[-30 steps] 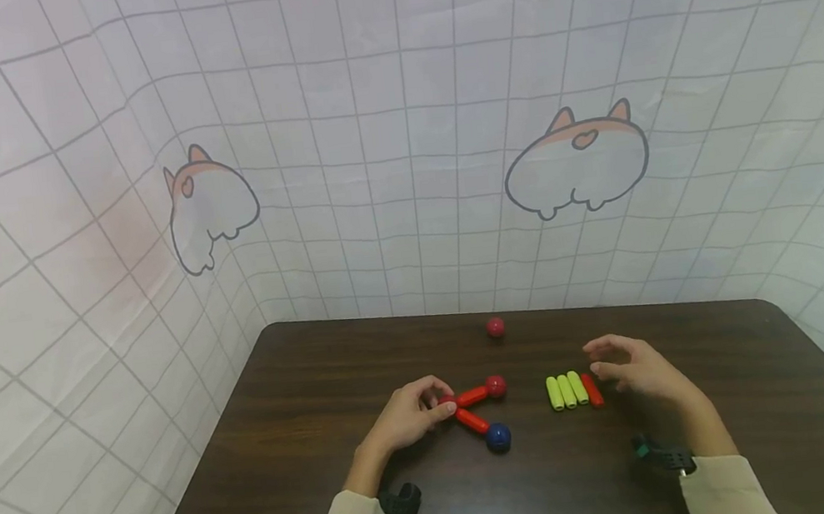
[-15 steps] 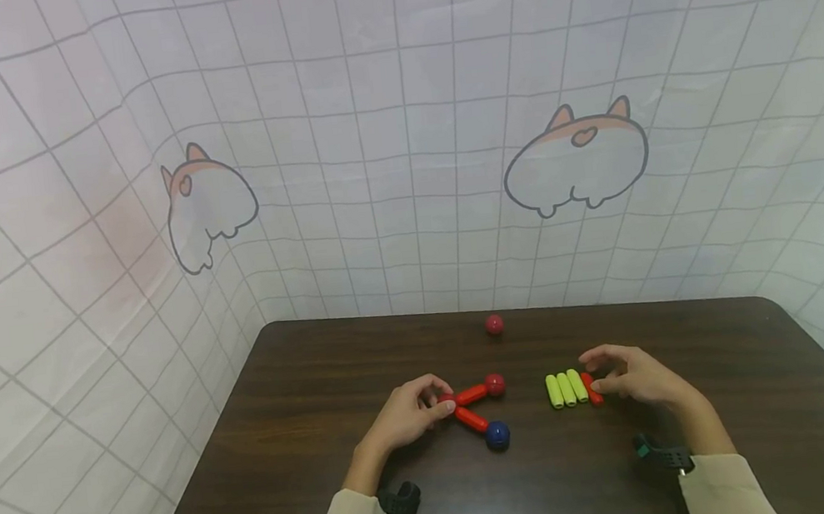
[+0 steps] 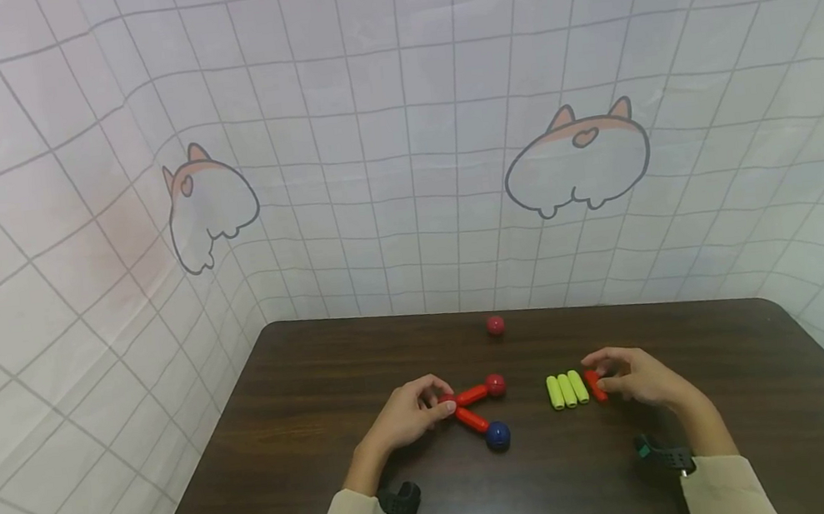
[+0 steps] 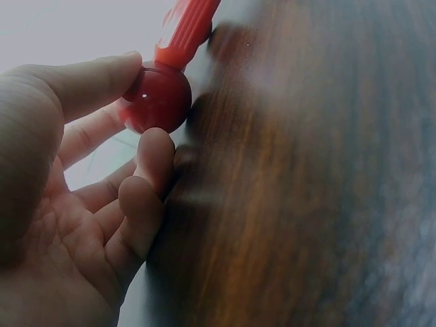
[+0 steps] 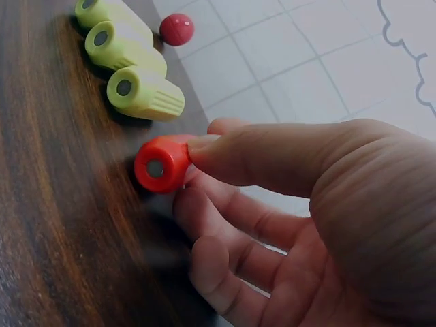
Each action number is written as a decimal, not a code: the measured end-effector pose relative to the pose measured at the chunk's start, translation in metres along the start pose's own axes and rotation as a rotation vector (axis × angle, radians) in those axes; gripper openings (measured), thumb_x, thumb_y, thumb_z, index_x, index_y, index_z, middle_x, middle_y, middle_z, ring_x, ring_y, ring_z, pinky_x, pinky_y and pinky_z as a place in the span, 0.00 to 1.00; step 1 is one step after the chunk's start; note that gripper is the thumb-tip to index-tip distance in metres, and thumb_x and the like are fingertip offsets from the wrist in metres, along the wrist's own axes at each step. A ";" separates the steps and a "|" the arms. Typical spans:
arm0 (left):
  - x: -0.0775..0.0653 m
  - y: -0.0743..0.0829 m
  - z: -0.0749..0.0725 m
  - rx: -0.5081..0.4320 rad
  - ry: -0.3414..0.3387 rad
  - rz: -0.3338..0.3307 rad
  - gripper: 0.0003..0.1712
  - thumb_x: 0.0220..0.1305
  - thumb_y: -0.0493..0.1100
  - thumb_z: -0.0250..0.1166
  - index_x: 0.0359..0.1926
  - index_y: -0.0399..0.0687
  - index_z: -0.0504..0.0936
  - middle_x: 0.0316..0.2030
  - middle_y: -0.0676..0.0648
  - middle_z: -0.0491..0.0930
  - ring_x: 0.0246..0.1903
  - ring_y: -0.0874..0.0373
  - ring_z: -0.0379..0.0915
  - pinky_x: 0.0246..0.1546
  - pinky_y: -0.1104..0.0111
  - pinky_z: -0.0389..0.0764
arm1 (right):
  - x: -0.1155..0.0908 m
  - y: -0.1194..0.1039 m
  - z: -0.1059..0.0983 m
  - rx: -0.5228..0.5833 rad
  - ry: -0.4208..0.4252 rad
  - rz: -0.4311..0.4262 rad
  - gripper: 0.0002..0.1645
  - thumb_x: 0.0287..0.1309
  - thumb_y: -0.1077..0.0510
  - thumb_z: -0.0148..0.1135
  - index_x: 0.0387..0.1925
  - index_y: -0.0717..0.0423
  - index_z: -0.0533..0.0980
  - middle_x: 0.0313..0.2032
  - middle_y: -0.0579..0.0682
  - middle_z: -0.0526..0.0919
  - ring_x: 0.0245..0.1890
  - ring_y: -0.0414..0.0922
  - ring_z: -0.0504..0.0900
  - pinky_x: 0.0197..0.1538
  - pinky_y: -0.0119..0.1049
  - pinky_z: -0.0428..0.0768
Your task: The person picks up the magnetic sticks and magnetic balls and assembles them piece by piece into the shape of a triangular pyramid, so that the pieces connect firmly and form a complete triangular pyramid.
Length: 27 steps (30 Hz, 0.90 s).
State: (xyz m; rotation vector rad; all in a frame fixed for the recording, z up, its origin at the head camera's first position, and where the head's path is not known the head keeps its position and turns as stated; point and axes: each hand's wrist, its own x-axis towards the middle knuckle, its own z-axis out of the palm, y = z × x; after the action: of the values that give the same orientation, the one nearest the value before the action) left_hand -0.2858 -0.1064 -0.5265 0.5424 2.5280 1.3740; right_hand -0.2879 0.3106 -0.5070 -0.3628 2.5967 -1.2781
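My left hand (image 3: 409, 415) pinches a red ball (image 4: 160, 99) between thumb and fingers. Two red rods spread from that ball in a V: one rod (image 3: 472, 395) ends in another red ball (image 3: 496, 385), the other rod (image 3: 472, 420) in a dark blue ball (image 3: 498, 435). On the right, a loose red magnetic rod (image 5: 162, 165) with a grey metal disc in its end is pinched by my right hand (image 3: 639, 377), close over the table. Just left of it, three yellow-green magnetic rods (image 3: 567, 391) lie side by side.
A single red ball (image 3: 495, 326) sits near the back edge of the dark wooden table (image 3: 303, 369). Behind the table hangs a white grid-patterned cloth (image 3: 373, 169). Each wrist wears a black strap, such as the left strap (image 3: 401, 503).
My right hand has come down to the red rod, taken hold of it and shifted it slightly right, off the yellow-green rods. My left hand has stayed on its ball.
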 end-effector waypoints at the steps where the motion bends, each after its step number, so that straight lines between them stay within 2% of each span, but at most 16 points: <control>1: 0.000 0.000 0.000 0.002 0.000 0.001 0.12 0.68 0.51 0.69 0.49 0.55 0.83 0.30 0.49 0.78 0.23 0.57 0.76 0.24 0.67 0.76 | -0.001 0.000 0.000 -0.002 -0.001 0.004 0.24 0.64 0.64 0.65 0.61 0.63 0.76 0.47 0.61 0.80 0.32 0.44 0.75 0.31 0.36 0.77; 10: 0.000 -0.001 0.000 0.009 -0.003 0.002 0.12 0.68 0.52 0.69 0.49 0.58 0.83 0.29 0.51 0.78 0.22 0.59 0.75 0.24 0.68 0.76 | -0.002 0.000 -0.001 0.005 -0.006 0.053 0.23 0.69 0.63 0.60 0.63 0.62 0.75 0.39 0.55 0.80 0.30 0.44 0.74 0.31 0.36 0.76; 17: 0.000 -0.002 -0.001 0.007 -0.004 0.008 0.12 0.69 0.52 0.69 0.50 0.56 0.83 0.29 0.51 0.78 0.22 0.58 0.75 0.24 0.67 0.76 | -0.002 -0.003 0.002 0.000 -0.010 0.066 0.27 0.67 0.57 0.66 0.63 0.62 0.74 0.33 0.53 0.79 0.29 0.44 0.75 0.31 0.35 0.76; 22: 0.000 0.000 -0.001 0.009 -0.001 0.010 0.12 0.69 0.51 0.69 0.50 0.56 0.83 0.29 0.50 0.78 0.22 0.58 0.75 0.24 0.67 0.76 | -0.004 -0.007 0.001 -0.039 0.003 0.068 0.24 0.66 0.59 0.67 0.60 0.63 0.75 0.31 0.53 0.78 0.29 0.46 0.75 0.32 0.39 0.78; 27: 0.000 0.001 0.000 0.009 0.002 0.017 0.12 0.68 0.51 0.69 0.49 0.55 0.83 0.29 0.49 0.78 0.22 0.58 0.74 0.23 0.68 0.74 | -0.005 -0.005 0.000 -0.026 0.007 0.078 0.21 0.66 0.61 0.66 0.57 0.64 0.74 0.30 0.53 0.79 0.29 0.47 0.77 0.33 0.42 0.80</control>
State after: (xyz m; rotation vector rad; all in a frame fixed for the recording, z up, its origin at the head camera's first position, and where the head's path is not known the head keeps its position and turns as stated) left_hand -0.2858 -0.1059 -0.5259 0.5653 2.5382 1.3699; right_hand -0.2826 0.3094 -0.5021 -0.2590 2.6076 -1.2235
